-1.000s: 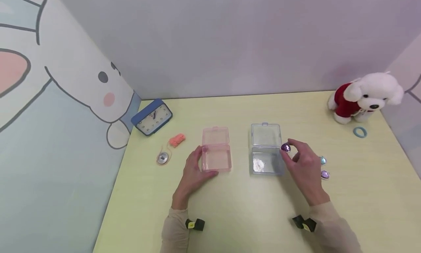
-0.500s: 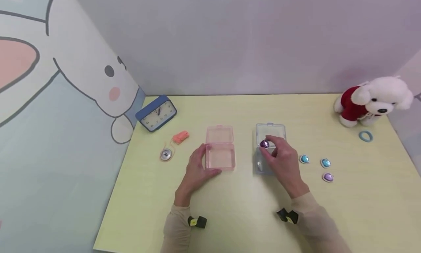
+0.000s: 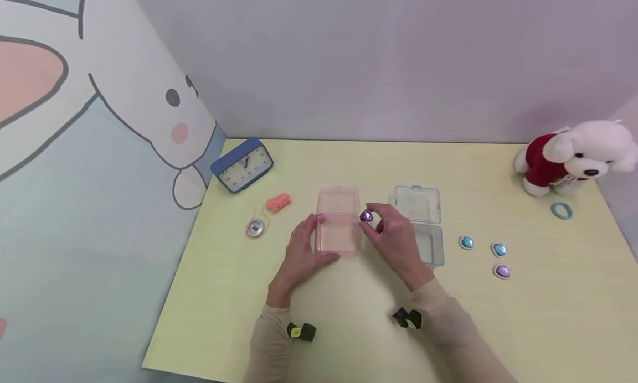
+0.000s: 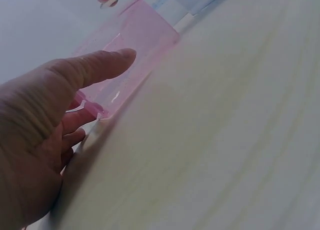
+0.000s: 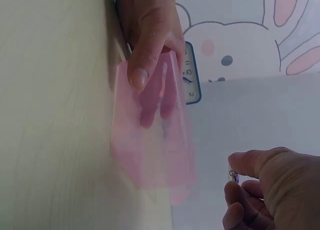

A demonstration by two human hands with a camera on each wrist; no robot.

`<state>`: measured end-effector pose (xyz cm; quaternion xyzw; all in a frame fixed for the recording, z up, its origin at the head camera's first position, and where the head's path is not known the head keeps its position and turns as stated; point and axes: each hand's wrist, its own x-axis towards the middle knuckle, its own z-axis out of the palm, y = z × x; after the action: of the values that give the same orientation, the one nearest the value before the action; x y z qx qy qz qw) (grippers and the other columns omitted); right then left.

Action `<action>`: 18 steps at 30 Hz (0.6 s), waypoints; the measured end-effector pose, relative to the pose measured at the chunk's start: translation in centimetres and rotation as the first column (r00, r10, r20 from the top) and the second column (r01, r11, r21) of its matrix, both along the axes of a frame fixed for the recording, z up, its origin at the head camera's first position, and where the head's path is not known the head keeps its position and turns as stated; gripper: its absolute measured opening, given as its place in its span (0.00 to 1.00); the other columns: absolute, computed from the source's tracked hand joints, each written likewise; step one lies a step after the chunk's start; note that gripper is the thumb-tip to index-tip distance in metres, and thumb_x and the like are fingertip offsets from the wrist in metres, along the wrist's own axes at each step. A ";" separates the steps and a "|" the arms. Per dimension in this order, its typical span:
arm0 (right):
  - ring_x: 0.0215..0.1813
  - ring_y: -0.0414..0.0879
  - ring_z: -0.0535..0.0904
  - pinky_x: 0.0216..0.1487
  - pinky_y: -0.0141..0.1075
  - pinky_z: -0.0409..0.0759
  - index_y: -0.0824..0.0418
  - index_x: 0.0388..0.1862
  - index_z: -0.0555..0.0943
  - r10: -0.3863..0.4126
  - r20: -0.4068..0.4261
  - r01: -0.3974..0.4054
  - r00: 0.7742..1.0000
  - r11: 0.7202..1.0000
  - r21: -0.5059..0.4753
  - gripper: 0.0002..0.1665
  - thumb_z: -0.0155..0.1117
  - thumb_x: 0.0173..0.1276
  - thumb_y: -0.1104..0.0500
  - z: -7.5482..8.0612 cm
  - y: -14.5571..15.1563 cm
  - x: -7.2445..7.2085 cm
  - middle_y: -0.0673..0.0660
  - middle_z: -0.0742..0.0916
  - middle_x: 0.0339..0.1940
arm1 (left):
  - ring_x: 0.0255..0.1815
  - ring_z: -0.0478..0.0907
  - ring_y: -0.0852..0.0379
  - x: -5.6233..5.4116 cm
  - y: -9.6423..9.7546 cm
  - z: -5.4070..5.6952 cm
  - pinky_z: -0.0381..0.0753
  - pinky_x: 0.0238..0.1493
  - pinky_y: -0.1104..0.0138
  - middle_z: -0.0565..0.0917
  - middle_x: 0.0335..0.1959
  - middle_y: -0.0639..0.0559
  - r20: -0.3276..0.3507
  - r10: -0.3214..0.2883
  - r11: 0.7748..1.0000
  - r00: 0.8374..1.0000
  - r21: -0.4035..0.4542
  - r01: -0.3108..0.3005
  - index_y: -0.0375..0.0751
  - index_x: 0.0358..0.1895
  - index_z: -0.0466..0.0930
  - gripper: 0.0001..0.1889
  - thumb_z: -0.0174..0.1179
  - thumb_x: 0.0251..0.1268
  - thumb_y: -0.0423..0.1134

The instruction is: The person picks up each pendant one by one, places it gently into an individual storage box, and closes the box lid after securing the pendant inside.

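My left hand [image 3: 301, 255] holds the open pink plastic box [image 3: 340, 238] by its left side, thumb along the front wall and fingers round the back corner. In the left wrist view, the thumb lies against the pink wall [image 4: 150, 29]. Just above the box's right edge, my right hand [image 3: 396, 242] pinches a shiny purple gem charm [image 3: 366, 216] between thumb and index finger. The right wrist view shows that charm [image 5: 233, 177] edge-on, mostly covered by fingertips. Partly behind the right hand stands a clear bluish box [image 3: 435, 244], lid tipped back.
Two blue heart-shaped gem charms [image 3: 467, 242] and a light purple one [image 3: 502, 271] lie to the right. Farther off are a blue ring [image 3: 561, 211] and a white plush dog [image 3: 558, 159]. On the left sit a blue clock [image 3: 242, 166], orange yarn [image 3: 278, 202] and a round metal disc [image 3: 256, 228].
My right hand has carried the purple gem charm leftward, across the clear box to the pink box's right edge. The left hand keeps its grip on the pink box. The head view has shifted slightly.
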<state>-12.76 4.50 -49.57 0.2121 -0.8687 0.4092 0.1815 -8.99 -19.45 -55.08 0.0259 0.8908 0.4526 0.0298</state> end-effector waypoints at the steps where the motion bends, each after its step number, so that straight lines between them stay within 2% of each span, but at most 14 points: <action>1: 0.25 0.45 0.79 0.23 0.31 0.76 0.71 0.54 0.85 0.014 0.011 -0.014 1.000 1.000 0.007 0.25 0.83 0.59 0.67 0.0 -0.4 0.0 0.63 0.88 0.40 | 0.82 0.58 0.43 -0.1 0.0 0.0 0.59 0.77 0.35 0.70 0.80 0.53 -0.005 -0.004 1.000 1.000 -0.002 0.004 0.57 0.79 0.63 0.51 0.81 0.52 0.54; 6: 0.27 0.45 0.80 0.26 0.32 0.79 0.72 0.56 0.84 0.079 0.047 -0.081 0.996 0.996 0.042 0.25 0.81 0.62 0.65 -0.3 -2.6 -0.2 0.62 0.88 0.39 | 0.83 0.57 0.45 -0.2 -0.1 -0.3 0.57 0.79 0.37 0.69 0.80 0.53 -0.019 -0.018 1.000 1.000 -0.017 0.018 0.56 0.80 0.63 0.50 0.80 0.53 0.55; 13: 0.30 0.44 0.83 0.30 0.33 0.83 0.70 0.57 0.84 0.143 0.102 -0.151 0.984 0.986 0.074 0.25 0.81 0.62 0.64 -0.9 -4.9 -0.4 0.60 0.89 0.42 | 0.83 0.57 0.47 -0.2 -0.2 -0.5 0.58 0.79 0.38 0.69 0.79 0.56 -0.027 -0.023 0.999 0.999 -0.026 0.023 0.58 0.80 0.62 0.51 0.79 0.54 0.61; 18: 0.30 0.45 0.84 0.30 0.35 0.84 0.68 0.55 0.85 0.148 0.109 -0.158 0.983 0.983 0.096 0.24 0.81 0.62 0.64 -1.2 -5.7 -0.3 0.60 0.89 0.42 | 0.84 0.56 0.43 -0.2 -0.3 -0.5 0.57 0.80 0.38 0.68 0.81 0.50 -0.043 -0.027 0.998 0.999 -0.050 0.025 0.52 0.80 0.62 0.52 0.79 0.54 0.61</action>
<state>-13.09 -1.23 -50.77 0.2665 -0.8781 0.3860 0.0940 -9.15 -19.77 -55.59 0.0468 0.9019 0.4291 0.0169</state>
